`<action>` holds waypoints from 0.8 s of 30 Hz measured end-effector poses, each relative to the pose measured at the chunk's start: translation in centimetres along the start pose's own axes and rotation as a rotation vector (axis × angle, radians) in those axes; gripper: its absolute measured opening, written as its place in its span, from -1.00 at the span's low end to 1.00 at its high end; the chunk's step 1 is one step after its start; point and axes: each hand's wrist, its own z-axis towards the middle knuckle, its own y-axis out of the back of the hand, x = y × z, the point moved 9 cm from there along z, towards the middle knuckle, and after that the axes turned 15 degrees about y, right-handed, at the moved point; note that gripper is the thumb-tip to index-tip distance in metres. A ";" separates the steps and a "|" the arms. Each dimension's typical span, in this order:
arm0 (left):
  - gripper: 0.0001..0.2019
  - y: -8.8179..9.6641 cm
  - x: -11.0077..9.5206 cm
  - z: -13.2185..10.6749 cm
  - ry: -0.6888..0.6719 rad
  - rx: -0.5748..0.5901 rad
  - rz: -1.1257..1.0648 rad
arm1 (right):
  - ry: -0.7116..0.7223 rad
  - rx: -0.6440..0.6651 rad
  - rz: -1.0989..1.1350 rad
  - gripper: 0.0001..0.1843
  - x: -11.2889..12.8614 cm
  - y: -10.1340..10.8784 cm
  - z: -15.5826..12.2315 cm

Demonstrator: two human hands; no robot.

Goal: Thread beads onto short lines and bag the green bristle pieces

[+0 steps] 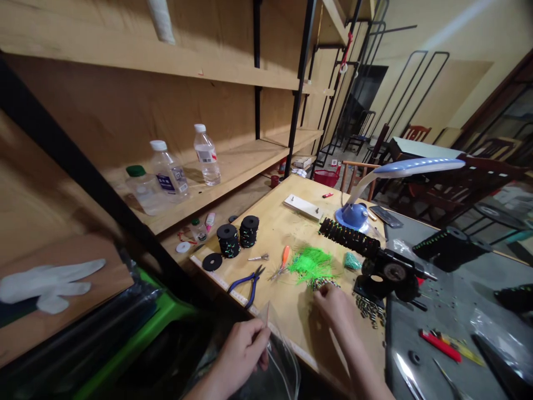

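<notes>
Your left hand (pixel 245 351) pinches one clear bag (pixel 288 364); your right hand (pixel 335 306) touches the bead pile (pixel 321 284), grip unclear. Two spools (pixel 228 240), three bottles (pixel 169 173) at 10 o'clock.

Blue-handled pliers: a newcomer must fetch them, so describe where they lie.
On the wooden worktable, look at its near-left edge, in front of the two black spools. The pliers lie there, the only tool with blue handles; the orange-handled tool lies beside them.

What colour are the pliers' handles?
Blue, on the pliers beside the green strands; the head view shows them.
</notes>
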 end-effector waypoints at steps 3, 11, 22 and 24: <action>-0.57 0.4 0.1 0.2 -0.018 -0.002 0.004 | -0.021 0.008 -0.035 -0.72 1.1 -1.1 0.1; -0.54 1.0 -0.1 0.3 -0.021 0.012 0.018 | -0.025 0.003 -0.105 -0.68 1.5 -1.9 0.8; -0.49 0.8 0.7 0.9 -0.002 0.067 -0.083 | -0.071 -0.141 0.133 -0.69 -2.7 1.5 2.4; -0.49 0.6 0.8 1.1 -0.004 0.077 -0.084 | -0.104 -0.187 0.147 -0.61 -3.8 2.2 3.4</action>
